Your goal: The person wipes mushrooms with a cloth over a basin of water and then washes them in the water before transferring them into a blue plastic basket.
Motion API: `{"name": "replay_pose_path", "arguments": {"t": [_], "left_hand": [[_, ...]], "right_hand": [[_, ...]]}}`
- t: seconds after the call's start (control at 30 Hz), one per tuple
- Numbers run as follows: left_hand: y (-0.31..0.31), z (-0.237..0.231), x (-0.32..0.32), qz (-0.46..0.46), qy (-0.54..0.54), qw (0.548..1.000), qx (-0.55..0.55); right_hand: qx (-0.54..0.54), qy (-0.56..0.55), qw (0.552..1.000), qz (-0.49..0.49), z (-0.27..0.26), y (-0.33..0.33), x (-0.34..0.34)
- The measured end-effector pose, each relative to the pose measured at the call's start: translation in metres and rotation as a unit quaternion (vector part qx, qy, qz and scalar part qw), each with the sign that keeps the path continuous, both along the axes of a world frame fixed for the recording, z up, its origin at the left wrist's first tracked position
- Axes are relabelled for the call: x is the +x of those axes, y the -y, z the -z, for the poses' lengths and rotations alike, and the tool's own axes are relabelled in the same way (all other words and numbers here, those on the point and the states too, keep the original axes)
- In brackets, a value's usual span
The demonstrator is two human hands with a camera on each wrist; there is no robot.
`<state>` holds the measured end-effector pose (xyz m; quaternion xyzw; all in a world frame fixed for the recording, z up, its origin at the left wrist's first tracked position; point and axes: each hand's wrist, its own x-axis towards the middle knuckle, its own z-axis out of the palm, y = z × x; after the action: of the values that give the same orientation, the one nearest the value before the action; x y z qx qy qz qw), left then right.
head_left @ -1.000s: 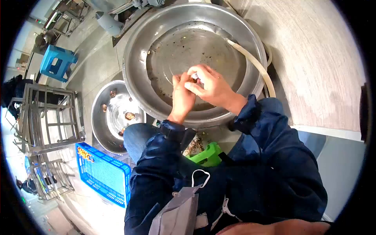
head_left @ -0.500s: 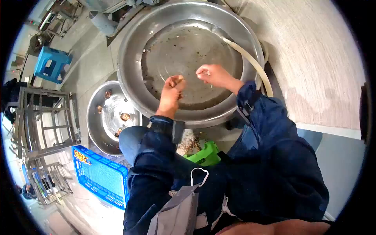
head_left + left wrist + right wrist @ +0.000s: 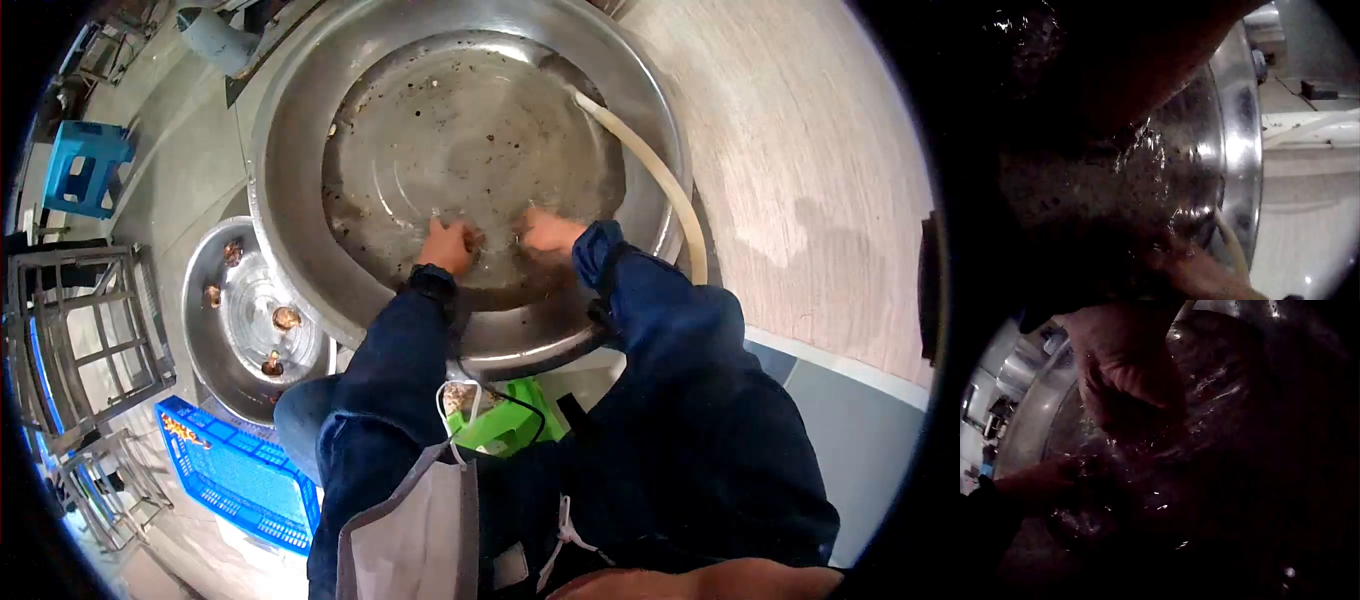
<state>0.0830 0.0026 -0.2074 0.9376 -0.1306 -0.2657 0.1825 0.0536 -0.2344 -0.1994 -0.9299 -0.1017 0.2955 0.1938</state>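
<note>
Both hands reach into the murky water of a wide metal basin (image 3: 300, 230). My left hand (image 3: 447, 246) dips in near the front, its fingertips partly under the surface. To its right, my right hand (image 3: 548, 232) is also in the water with its fingers submerged. The hands are apart, a short stretch of water between them. In the dark right wrist view the right hand (image 3: 1135, 381) points down into rippling water. I cannot tell what either hand holds under the surface. Dark specks float in the basin.
A beige hose (image 3: 650, 155) hangs over the right rim. At the left stands a smaller metal bowl (image 3: 205, 345) with several brown pieces (image 3: 286, 318). A blue crate (image 3: 240, 480) and a green container (image 3: 510, 420) are nearer the body. A blue stool (image 3: 85, 170) stands further off.
One second ago the hands were together above the water around a small brownish thing. They parted, the left keeping a brownish piece, then both went down into the water. The head view moved closer.
</note>
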Motion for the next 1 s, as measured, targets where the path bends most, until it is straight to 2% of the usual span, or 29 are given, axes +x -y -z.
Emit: {"name": "replay_pose_path", "arguments": {"t": [0.03,0.07,0.1,0.13,0.17,0.2,0.23,0.27,0.3,0.33,0.37,0.4,0.47,0.5,0.53,0.57,0.6,0.67,0.7,0.8,0.83,0.93,0.97,1.0], "left_hand": [[0.005,-0.008,-0.001,0.034,-0.024,0.999,-0.015],[0.007,-0.020,0.002,0.032,0.022,0.999,0.026],[0.007,-0.033,0.008,0.029,0.067,0.995,0.070],[0.003,-0.052,0.011,0.025,0.113,0.987,0.115],[-0.007,-0.091,0.014,-0.070,0.055,0.996,0.011],[-0.026,-0.068,0.041,-0.091,-0.112,0.987,-0.067],[-0.048,-0.076,0.041,-0.207,-0.252,0.914,-0.240],[-0.063,-0.088,0.041,-0.305,-0.369,0.779,-0.406],[-0.071,-0.119,0.029,-0.315,-0.353,0.731,-0.491],[-0.078,-0.149,0.012,-0.319,-0.336,0.677,-0.571],[-0.089,-0.150,0.005,-0.292,-0.354,0.617,-0.639],[-0.087,-0.176,-0.012,-0.289,-0.336,0.576,-0.687],[-0.089,-0.200,-0.035,-0.277,-0.362,0.494,-0.741],[-0.089,-0.207,-0.043,-0.245,-0.366,0.469,-0.766],[-0.087,-0.213,-0.051,-0.243,-0.390,0.421,-0.782],[-0.088,-0.219,-0.061,-0.207,-0.407,0.388,-0.801],[-0.088,-0.224,-0.070,-0.171,-0.424,0.354,-0.816],[-0.085,-0.232,-0.083,-0.191,-0.412,0.311,-0.835],[-0.087,-0.233,-0.086,-0.168,-0.445,0.293,-0.830],[-0.082,-0.228,-0.095,-0.221,-0.383,0.340,-0.830],[-0.081,-0.229,-0.097,-0.228,-0.385,0.348,-0.824],[-0.069,-0.181,-0.094,-0.295,-0.322,0.402,-0.805],[-0.058,-0.172,-0.097,-0.318,-0.309,0.400,-0.802],[-0.050,-0.149,-0.092,-0.301,-0.332,0.403,-0.798]], "right_hand": [[0.114,-0.026,0.990,0.073,-0.007,-0.017,0.006],[0.201,-0.080,0.959,0.181,-0.036,-0.033,0.014],[0.285,-0.135,0.906,0.282,-0.053,-0.045,0.015],[0.144,-0.051,0.975,0.161,-0.030,-0.034,0.009],[-0.002,0.044,0.999,0.033,0.010,-0.006,0.005],[-0.148,0.142,0.974,-0.093,0.029,0.006,0.002],[-0.120,0.070,0.989,-0.055,0.022,0.002,-0.001],[-0.094,0.001,0.995,-0.023,0.008,-0.005,-0.001],[0.074,-0.079,0.980,0.165,-0.034,-0.017,-0.008],[0.174,-0.116,0.945,0.252,-0.034,-0.027,-0.005],[0.271,-0.157,0.889,0.333,-0.031,-0.041,-0.005],[0.361,-0.200,0.815,0.408,-0.030,-0.053,-0.009],[0.342,-0.154,0.855,0.358,-0.041,-0.059,-0.017],[0.330,-0.125,0.873,0.335,-0.050,-0.056,-0.019],[0.318,-0.094,0.891,0.311,-0.060,-0.051,-0.018],[0.293,-0.007,0.916,0.274,-0.065,-0.048,-0.018],[0.267,0.044,0.923,0.275,-0.069,-0.043,-0.015],[0.232,0.103,0.926,0.278,-0.094,-0.040,-0.014],[0.225,0.111,0.927,0.278,-0.109,-0.039,-0.016],[0.225,0.344,0.896,0.170,-0.123,-0.034,-0.023],[0.221,0.280,0.908,0.219,-0.140,-0.041,-0.030],[0.410,0.179,0.868,0.214,-0.180,-0.080,-0.057],[0.430,0.173,0.868,0.179,-0.195,-0.092,-0.067],[0.451,0.166,0.865,0.144,-0.205,-0.104,-0.074]]}}
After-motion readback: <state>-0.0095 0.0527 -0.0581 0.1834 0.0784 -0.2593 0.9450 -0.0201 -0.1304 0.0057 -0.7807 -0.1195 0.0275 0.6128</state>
